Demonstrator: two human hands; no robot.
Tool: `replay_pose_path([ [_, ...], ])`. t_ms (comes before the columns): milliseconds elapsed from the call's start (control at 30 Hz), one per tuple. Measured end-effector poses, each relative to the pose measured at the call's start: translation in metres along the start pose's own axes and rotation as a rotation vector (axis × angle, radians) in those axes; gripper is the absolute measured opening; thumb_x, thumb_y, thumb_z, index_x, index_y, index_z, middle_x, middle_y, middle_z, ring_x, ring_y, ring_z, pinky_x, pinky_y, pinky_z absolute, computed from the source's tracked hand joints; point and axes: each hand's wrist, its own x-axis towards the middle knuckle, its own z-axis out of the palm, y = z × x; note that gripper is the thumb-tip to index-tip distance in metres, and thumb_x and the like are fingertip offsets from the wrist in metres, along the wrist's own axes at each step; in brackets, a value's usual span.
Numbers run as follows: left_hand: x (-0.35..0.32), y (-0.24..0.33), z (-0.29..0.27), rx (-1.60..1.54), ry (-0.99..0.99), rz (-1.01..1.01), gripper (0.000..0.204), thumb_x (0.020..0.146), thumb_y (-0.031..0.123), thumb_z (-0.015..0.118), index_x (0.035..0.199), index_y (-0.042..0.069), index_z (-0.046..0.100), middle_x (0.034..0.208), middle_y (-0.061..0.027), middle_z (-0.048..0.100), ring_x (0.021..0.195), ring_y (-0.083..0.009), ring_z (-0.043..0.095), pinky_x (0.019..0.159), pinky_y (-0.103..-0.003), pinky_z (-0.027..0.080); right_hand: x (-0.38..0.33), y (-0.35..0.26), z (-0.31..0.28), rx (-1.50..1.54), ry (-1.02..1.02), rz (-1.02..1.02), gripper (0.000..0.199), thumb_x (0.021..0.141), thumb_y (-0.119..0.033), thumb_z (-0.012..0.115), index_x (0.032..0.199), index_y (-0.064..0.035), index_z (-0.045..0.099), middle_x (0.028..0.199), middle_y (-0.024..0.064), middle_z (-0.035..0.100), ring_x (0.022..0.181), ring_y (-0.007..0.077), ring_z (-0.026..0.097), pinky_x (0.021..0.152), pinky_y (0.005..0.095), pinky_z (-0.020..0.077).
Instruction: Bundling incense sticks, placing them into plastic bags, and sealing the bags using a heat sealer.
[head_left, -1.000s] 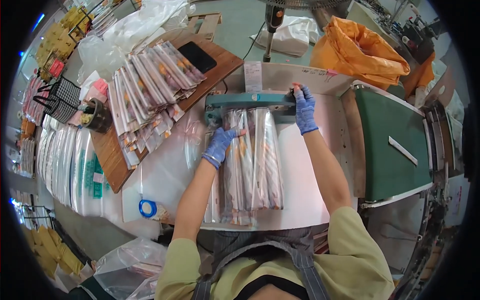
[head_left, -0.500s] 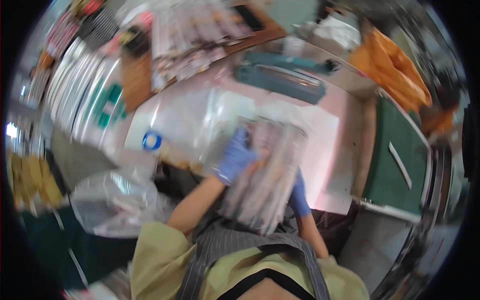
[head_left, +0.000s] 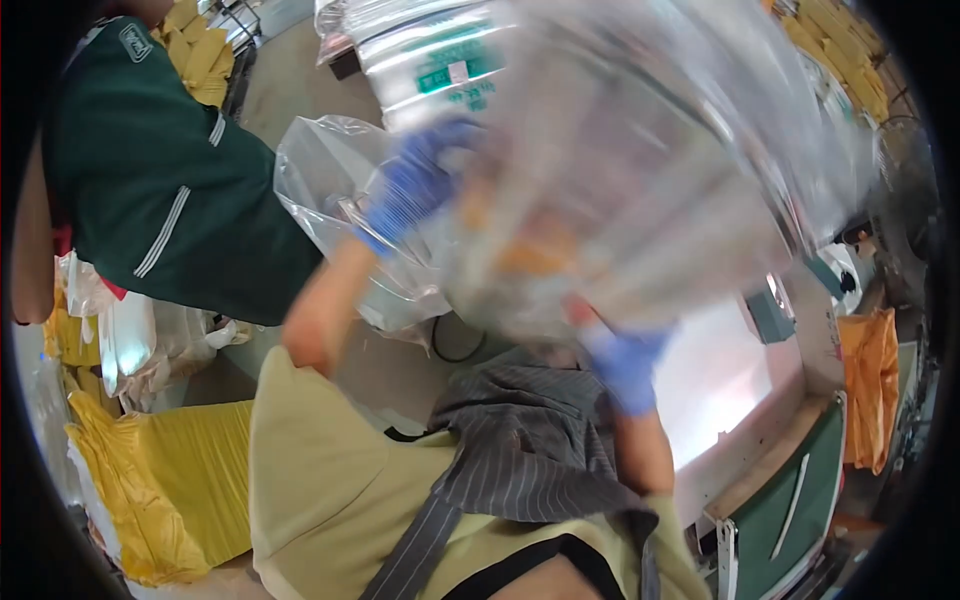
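A large clear plastic packet (head_left: 640, 190) fills the upper middle of the view, heavily blurred by motion, with orange and pale shapes inside it. My left hand (head_left: 412, 188), in a blue glove, grips its left edge. My right hand (head_left: 625, 362), also in a blue glove, holds it from underneath at its lower right. The packet is lifted off the white table (head_left: 725, 385) and swung to my left, above a big open clear plastic bag (head_left: 330, 200).
Another person in a dark green shirt (head_left: 150, 190) stands close at the left. Yellow sacks (head_left: 150, 490) lie at the lower left. A green-topped stand (head_left: 800, 510) and an orange bag (head_left: 870, 380) are at the right. Silver packets (head_left: 440, 50) lie at the top.
My head and body have turned left. Both hands left the sealer on the table, took up the packet and swung it left toward the open clear bag.
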Motion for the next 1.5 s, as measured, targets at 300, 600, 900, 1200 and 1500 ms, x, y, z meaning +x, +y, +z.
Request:
replay_pose_path([
  [300,-0.102,-0.151,-0.274,0.109,-0.509,-0.9,0.055,0.083,0.027,0.049,0.129,0.001,0.033,0.128,-0.0134,0.04,0.118,-0.0255,0.037,0.099,-0.034,0.03,0.048,-0.04,0.234,0.594,-0.136,0.054,0.082,0.063,-0.022,0.073,0.126,0.004,0.027,0.11,0.0217,0.05,0.1,0.0301,0.052,0.088,0.0357,0.0407],
  [600,-0.089,-0.039,-0.182,0.058,-0.28,-0.781,0.078,0.064,-0.005,0.059,0.134,0.004,0.027,0.136,-0.0118,0.033,0.126,-0.0199,0.031,0.103,-0.028,0.026,0.011,0.025,0.327,0.047,-0.896,0.382,0.069,0.066,-0.027,0.064,0.122,0.0023,0.035,0.11,0.0257,0.05,0.1,0.0381,0.051,0.086,0.0399,0.041],
  [900,-0.007,-0.016,0.087,0.095,-0.394,-0.095,0.028,0.07,0.005,0.059,0.099,0.007,0.059,0.103,-0.0129,0.057,0.094,-0.0278,0.055,0.081,-0.035,0.044,-0.043,0.045,0.222,0.666,-0.357,-0.165,0.027,0.075,-0.011,0.055,0.101,-0.0031,0.056,0.095,0.02,0.057,0.086,0.0322,0.055,0.077,0.0382,0.0441],
  [1200,-0.025,-0.07,0.273,0.299,-0.813,-0.149,0.021,0.065,0.028,0.068,0.072,0.011,0.061,0.089,-0.0102,0.058,0.086,-0.0274,0.053,0.079,-0.037,0.043,-0.145,0.161,-0.008,0.401,0.306,0.772,0.016,0.085,-0.004,0.049,0.1,-0.0016,0.054,0.083,0.0016,0.055,0.071,0.0077,0.051,0.062,0.0208,0.0435],
  [1500,-0.037,0.0,0.304,0.737,-0.809,-0.026,0.062,0.072,0.035,0.057,0.125,0.008,0.039,0.128,-0.0142,0.041,0.125,-0.0306,0.029,0.101,-0.042,0.022,-0.118,0.224,-0.048,0.55,0.599,0.774,0.017,0.085,-0.002,0.049,0.102,0.003,0.051,0.089,0.0053,0.058,0.077,0.0097,0.054,0.069,0.0209,0.0445],
])
